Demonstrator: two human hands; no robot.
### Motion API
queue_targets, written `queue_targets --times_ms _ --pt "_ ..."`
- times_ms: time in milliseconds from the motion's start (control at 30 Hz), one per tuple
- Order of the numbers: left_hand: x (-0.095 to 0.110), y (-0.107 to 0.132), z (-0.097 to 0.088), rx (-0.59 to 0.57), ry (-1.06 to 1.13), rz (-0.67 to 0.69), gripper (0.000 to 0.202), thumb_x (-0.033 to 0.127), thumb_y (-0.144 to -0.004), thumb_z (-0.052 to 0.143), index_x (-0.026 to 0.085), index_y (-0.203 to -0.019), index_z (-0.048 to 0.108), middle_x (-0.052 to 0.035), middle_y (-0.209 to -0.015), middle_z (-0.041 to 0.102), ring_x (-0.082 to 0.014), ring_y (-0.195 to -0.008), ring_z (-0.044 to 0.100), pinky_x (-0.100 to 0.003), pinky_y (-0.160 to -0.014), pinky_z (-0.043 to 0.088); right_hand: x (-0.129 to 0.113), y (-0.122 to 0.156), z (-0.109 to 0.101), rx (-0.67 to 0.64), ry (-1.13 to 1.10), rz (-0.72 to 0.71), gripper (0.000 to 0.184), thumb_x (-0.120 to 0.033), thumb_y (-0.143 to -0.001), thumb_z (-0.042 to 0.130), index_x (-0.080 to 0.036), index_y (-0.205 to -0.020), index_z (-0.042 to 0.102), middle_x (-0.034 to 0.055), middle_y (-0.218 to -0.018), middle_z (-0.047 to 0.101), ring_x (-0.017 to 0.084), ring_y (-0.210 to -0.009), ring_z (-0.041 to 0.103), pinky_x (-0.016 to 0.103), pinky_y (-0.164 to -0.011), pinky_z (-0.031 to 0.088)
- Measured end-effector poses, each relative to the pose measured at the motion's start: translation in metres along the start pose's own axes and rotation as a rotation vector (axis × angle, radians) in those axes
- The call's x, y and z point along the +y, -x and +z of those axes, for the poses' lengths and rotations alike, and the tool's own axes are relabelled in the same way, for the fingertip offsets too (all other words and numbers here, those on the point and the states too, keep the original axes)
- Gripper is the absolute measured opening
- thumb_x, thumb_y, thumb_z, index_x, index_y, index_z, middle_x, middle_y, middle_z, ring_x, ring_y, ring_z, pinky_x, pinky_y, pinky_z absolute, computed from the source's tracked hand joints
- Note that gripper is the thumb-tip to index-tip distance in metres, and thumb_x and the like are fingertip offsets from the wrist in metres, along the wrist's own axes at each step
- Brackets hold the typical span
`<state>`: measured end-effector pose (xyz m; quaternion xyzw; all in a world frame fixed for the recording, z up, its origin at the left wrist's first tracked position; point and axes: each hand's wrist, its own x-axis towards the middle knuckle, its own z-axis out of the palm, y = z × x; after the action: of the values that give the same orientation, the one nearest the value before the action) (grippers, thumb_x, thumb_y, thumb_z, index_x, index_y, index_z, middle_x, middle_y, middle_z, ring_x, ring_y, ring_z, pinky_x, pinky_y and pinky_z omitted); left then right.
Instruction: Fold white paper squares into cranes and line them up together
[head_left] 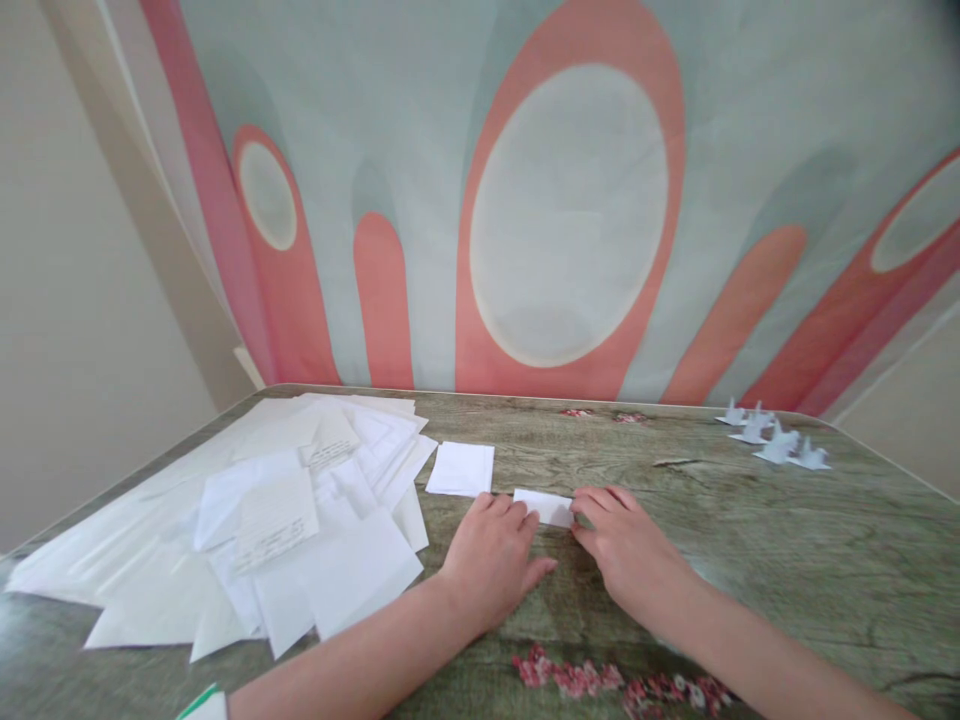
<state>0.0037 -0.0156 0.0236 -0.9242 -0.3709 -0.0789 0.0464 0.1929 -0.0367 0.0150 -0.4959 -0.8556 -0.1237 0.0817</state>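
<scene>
Folded paper strip (545,506), small, white and flat on the wood-grain table (787,540); left hand (491,560) and right hand (626,545) press its ends, fingers flat.

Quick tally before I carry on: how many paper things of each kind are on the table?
Small folded white paper strip, touched by left hand and right hand: 1
Flat white square paper sheet: 1
Small folded white paper figures, far right: 4, as best I can tell
Heap of loose white paper sheets, too overlapped to count: 1
Total: 7
</scene>
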Motion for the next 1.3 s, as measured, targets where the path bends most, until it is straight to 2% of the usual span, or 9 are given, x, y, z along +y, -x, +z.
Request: queue_targets --times_ms 133,233,433,833,1033,1233,1300 --pt "0.000 0.001 0.001 -0.009 0.008 0.013 0.043 0.050 -0.084 0.049 0.018 -0.112 0.055 -0.0083 -0.103 0.060 -0.0254 -0.098 0.050 -0.041 -0.085 0.034 0.000 0.000 0.005 0.062 -0.057 0.028 0.014 -0.008 -0.077 0.059 -0.016 -0.083 0.069 0.0065 -0.094 0.064 0.021 -0.098 0.051 0.036 -0.092 0.032" --pt "0.000 0.001 0.002 -0.004 -0.001 0.010 0.043 0.050 -0.084 0.048 0.019 -0.113 0.054 -0.0086 -0.105 0.059 -0.0258 -0.098 0.050 -0.041 -0.085 0.033 -0.003 -0.001 0.013 0.109 -0.081 0.010 0.019 -0.011 -0.080 0.058 -0.016 -0.096 0.066 0.0069 -0.102 0.063 0.022 -0.101 0.049 0.036 -0.093 0.030" --pt "-0.001 0.000 0.003 -0.003 -0.006 0.008 0.042 0.050 -0.084 0.049 0.019 -0.113 0.055 -0.0078 -0.102 0.060 -0.0254 -0.096 0.050 -0.040 -0.084 0.033 -0.003 -0.001 0.020 0.054 -0.087 -0.007 0.024 -0.012 -0.082 0.058 -0.015 -0.105 0.063 0.0076 -0.103 0.062 0.022 -0.101 0.049 0.036 -0.090 0.033" --pt "-0.004 0.000 -0.010 -0.020 -0.101 -0.050 0.031 0.043 -0.085 0.051 0.015 -0.090 0.065 -0.0099 -0.091 0.059 -0.0265 -0.094 0.047 -0.041 -0.080 0.034 -0.001 -0.002 0.017 0.005 -0.109 0.012 0.026 -0.009 -0.083 0.054 -0.016 -0.106 0.063 0.0088 -0.099 0.060 0.023 -0.099 0.049 0.036 -0.083 0.038" --pt "-0.005 -0.001 -0.012 -0.028 -0.110 -0.051 0.030 0.039 -0.086 0.050 0.014 -0.088 0.065 -0.0108 -0.089 0.058 -0.0267 -0.093 0.047 -0.041 -0.079 0.034 0.003 -0.001 0.019 -0.005 -0.132 0.017 0.026 -0.008 -0.084 0.050 -0.018 -0.104 0.064 0.0087 -0.098 0.059 0.024 -0.098 0.049 0.037 -0.082 0.038" --pt "-0.004 -0.001 -0.010 -0.049 -0.078 -0.037 0.029 0.038 -0.084 0.052 0.013 -0.090 0.065 -0.0106 -0.090 0.059 -0.0257 -0.095 0.047 -0.040 -0.081 0.035 0.011 -0.003 0.019 0.049 -0.314 0.087 0.029 -0.003 -0.079 0.047 -0.021 -0.090 0.066 0.0049 -0.099 0.059 0.020 -0.095 0.051 0.035 -0.084 0.037" --pt "-0.005 -0.001 -0.010 -0.050 -0.067 -0.033 0.029 0.037 -0.084 0.052 0.012 -0.091 0.064 -0.0106 -0.091 0.058 -0.0254 -0.096 0.047 -0.039 -0.082 0.036 0.014 -0.007 0.022 0.094 -0.410 0.146 0.024 -0.006 -0.078 0.048 -0.021 -0.090 0.064 0.0042 -0.099 0.058 0.019 -0.093 0.052 0.034 -0.084 0.038"
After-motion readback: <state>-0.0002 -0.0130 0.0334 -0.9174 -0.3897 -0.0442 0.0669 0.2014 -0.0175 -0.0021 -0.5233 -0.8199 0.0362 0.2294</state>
